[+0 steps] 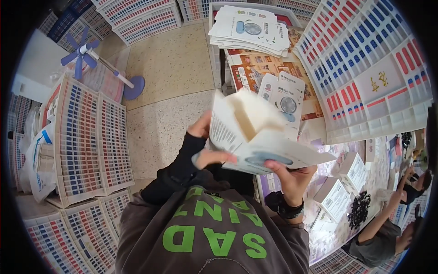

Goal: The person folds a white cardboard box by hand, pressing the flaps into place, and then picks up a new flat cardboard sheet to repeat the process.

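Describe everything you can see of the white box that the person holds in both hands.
The box is white cardboard, light and thin, with small print on one side and a blue-grey round picture on another. It is half folded and open, its hollow inside showing, and it is tilted in the air above the table. The left hand grips its left side; the right hand holds the lower flap from beneath.

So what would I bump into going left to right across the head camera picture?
Stacked crates → blue fan on a stand → left hand → white carton being folded → right hand → small white boxes → another person.
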`<act>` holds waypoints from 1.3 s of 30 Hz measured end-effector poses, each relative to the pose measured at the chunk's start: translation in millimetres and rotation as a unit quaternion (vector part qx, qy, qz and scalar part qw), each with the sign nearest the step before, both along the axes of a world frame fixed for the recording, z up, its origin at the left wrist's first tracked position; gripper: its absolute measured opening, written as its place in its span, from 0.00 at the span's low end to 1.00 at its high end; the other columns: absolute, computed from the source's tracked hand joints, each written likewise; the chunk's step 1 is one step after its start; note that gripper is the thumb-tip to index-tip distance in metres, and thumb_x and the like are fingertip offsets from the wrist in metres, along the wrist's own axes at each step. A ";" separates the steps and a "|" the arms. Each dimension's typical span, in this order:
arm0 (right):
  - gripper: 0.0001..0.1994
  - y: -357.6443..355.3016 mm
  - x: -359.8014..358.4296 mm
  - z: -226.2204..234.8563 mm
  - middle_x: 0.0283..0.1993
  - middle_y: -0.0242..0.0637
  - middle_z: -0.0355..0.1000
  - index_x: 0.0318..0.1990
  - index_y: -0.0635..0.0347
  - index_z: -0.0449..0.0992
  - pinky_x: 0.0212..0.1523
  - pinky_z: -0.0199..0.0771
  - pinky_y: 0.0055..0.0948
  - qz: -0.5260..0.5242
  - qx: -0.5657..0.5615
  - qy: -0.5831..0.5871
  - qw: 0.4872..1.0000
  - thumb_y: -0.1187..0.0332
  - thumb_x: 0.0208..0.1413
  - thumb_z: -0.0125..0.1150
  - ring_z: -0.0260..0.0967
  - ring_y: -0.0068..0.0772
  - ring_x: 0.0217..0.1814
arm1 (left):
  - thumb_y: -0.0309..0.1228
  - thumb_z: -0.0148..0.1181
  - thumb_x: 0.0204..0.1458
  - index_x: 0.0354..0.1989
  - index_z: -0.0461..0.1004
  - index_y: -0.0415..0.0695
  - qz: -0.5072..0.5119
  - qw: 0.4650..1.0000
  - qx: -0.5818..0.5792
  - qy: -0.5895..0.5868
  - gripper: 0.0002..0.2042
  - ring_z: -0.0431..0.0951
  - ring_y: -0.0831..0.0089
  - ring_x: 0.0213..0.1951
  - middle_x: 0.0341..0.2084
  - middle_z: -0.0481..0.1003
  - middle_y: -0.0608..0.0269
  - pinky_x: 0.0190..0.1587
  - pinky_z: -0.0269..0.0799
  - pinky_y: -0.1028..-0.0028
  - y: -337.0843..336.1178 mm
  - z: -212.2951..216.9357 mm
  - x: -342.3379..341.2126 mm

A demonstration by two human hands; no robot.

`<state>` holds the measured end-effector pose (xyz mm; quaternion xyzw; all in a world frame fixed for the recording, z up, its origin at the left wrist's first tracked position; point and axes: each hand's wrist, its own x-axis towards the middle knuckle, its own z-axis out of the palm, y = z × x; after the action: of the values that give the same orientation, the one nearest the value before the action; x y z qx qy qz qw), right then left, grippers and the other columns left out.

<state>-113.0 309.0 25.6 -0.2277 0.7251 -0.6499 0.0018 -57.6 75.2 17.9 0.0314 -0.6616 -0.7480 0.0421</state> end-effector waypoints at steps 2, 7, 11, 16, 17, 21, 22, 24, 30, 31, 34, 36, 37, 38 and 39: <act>0.18 1.4 -4.7 5.0 0.37 0.34 0.76 0.44 0.68 0.76 0.42 0.70 0.22 0.017 -0.047 -0.087 0.995 0.75 0.45 0.73 0.72 0.23 0.39 | 0.27 0.74 0.38 0.45 0.76 0.36 0.028 0.996 -0.061 0.052 0.23 0.80 0.72 0.39 0.38 0.80 0.55 0.44 0.74 0.73 3.3 -9.1 -7.2; 0.15 18.4 -18.5 -9.2 0.38 0.33 0.75 0.46 0.68 0.74 0.44 0.70 0.23 0.056 -0.099 -0.120 0.986 0.73 0.52 0.67 0.72 0.25 0.40 | 0.37 0.66 0.50 0.44 0.77 0.35 0.021 0.990 -0.120 0.069 0.19 0.82 0.70 0.36 0.35 0.81 0.54 0.41 0.76 0.73 -3.5 -12.6 -9.1; 0.35 -3.6 -17.3 -7.3 0.56 0.42 0.62 0.63 0.63 0.52 0.49 0.71 0.29 -0.007 -0.065 -0.021 0.998 0.73 0.51 0.67 0.66 0.33 0.53 | 0.61 0.47 0.54 0.63 0.55 0.35 0.088 0.991 -0.025 0.099 0.41 0.70 0.69 0.54 0.54 0.69 0.47 0.55 0.65 0.72 14.4 -16.7 -15.3; 0.42 -26.3 -25.5 -4.9 0.66 0.51 0.52 0.70 0.59 0.43 0.67 0.51 0.51 -0.148 -0.004 0.305 0.941 0.69 0.53 0.65 0.50 0.56 0.70 | 0.48 0.76 0.32 0.65 0.43 0.36 0.130 0.963 -0.148 0.183 0.56 0.62 0.62 0.61 0.61 0.55 0.48 0.61 0.58 0.63 33.3 -22.1 -16.8; 0.42 -22.2 -24.8 -1.7 0.66 0.51 0.52 0.70 0.59 0.43 0.67 0.51 0.51 -0.147 -0.003 0.303 0.941 0.69 0.53 0.65 0.50 0.56 0.70 | 0.46 0.79 0.28 0.64 0.43 0.35 0.139 0.962 -0.175 0.158 0.59 0.61 0.61 0.61 0.62 0.53 0.49 0.61 0.58 0.63 33.8 -26.5 -14.9; 0.21 -6.4 -12.9 1.0 0.55 0.45 0.64 0.55 0.55 0.71 0.65 0.46 0.61 -0.095 0.286 0.483 0.822 0.52 0.61 0.52 0.62 0.50 0.61 | 0.34 0.81 0.28 0.62 0.49 0.42 0.118 0.903 -0.344 0.230 0.52 0.68 0.60 0.52 0.51 0.63 0.50 0.55 0.64 0.61 22.2 -26.1 -13.5; 0.18 -6.1 -11.8 -2.2 0.49 0.42 0.66 0.49 0.54 0.73 0.60 0.51 0.56 -0.100 0.259 0.475 0.835 0.53 0.62 0.48 0.64 0.45 0.52 | 0.34 0.80 0.29 0.62 0.49 0.44 0.091 0.887 -0.348 0.291 0.51 0.70 0.59 0.49 0.47 0.66 0.51 0.53 0.66 0.61 19.0 -26.0 -17.8; 0.12 -12.2 -15.8 2.5 0.31 0.30 0.66 0.36 0.53 0.74 0.41 0.53 0.40 -0.079 0.164 0.469 0.864 0.56 0.59 0.53 0.63 0.32 0.29 | 0.35 0.79 0.33 0.63 0.51 0.49 0.076 0.873 -0.336 0.344 0.48 0.75 0.58 0.40 0.39 0.72 0.52 0.48 0.69 0.58 21.3 -32.1 -18.9; 0.07 -16.6 3.2 38.8 0.27 0.35 0.66 0.26 0.57 0.66 0.38 0.50 0.41 -0.036 0.311 0.356 0.880 0.67 0.54 0.48 0.61 0.37 0.28 | 0.39 0.77 0.35 0.59 0.58 0.47 0.039 0.831 -0.376 0.407 0.42 0.75 0.56 0.41 0.45 0.72 0.52 0.54 0.66 0.47 20.1 -32.7 -23.0; 0.07 -17.7 8.2 42.7 0.27 0.35 0.66 0.25 0.56 0.66 0.38 0.49 0.41 -0.062 0.345 0.349 0.869 0.68 0.54 0.49 0.60 0.38 0.27 | 0.41 0.76 0.36 0.58 0.60 0.46 0.031 0.821 -0.368 0.435 0.40 0.75 0.56 0.42 0.45 0.72 0.52 0.56 0.63 0.45 20.0 -32.2 -24.2; 0.06 -16.2 15.6 45.3 0.30 0.33 0.70 0.30 0.58 0.72 0.48 0.52 0.48 -0.064 0.370 0.365 0.852 0.66 0.50 0.54 0.67 0.35 0.32 | 0.49 0.73 0.37 0.54 0.65 0.42 0.010 0.847 -0.319 0.426 0.37 0.73 0.57 0.46 0.47 0.70 0.52 0.61 0.55 0.39 26.0 -29.8 -19.9; 0.12 -10.5 23.7 47.3 0.37 0.36 0.73 0.40 0.61 0.76 0.54 0.56 0.53 -0.033 0.369 0.384 0.846 0.66 0.47 0.59 0.71 0.36 0.39 | 0.57 0.69 0.37 0.53 0.65 0.42 0.003 0.871 -0.302 0.387 0.40 0.71 0.58 0.48 0.47 0.69 0.53 0.62 0.53 0.38 31.3 -21.1 -17.0; 0.12 -9.7 22.5 46.9 0.37 0.36 0.73 0.40 0.61 0.76 0.54 0.56 0.53 -0.036 0.370 0.383 0.845 0.66 0.47 0.59 0.71 0.36 0.39 | 0.60 0.68 0.35 0.53 0.65 0.42 0.000 0.855 -0.320 0.409 0.41 0.70 0.58 0.49 0.47 0.68 0.53 0.62 0.52 0.38 33.5 -16.2 -16.9; 0.13 -9.6 19.7 45.3 0.39 0.38 0.73 0.41 0.61 0.76 0.51 0.60 0.53 0.010 0.313 0.357 0.880 0.67 0.47 0.60 0.71 0.40 0.40 | 0.59 0.69 0.33 0.53 0.65 0.42 0.006 0.853 -0.311 0.419 0.42 0.71 0.58 0.48 0.46 0.68 0.53 0.61 0.54 0.38 37.6 -15.1 -14.8; 0.14 -8.9 17.0 44.5 0.41 0.40 0.73 0.42 0.62 0.76 0.48 0.63 0.53 0.056 0.253 0.329 0.908 0.67 0.47 0.60 0.71 0.44 0.41 | 0.59 0.71 0.31 0.53 0.65 0.42 0.012 0.851 -0.302 0.430 0.43 0.71 0.59 0.48 0.46 0.68 0.53 0.60 0.55 0.39 41.3 -14.2 -12.6</act>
<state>-95.9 300.1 70.2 -0.4610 0.8105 -0.3319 -0.1428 -70.2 116.6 3.8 -0.2996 -0.7703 -0.4499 0.3384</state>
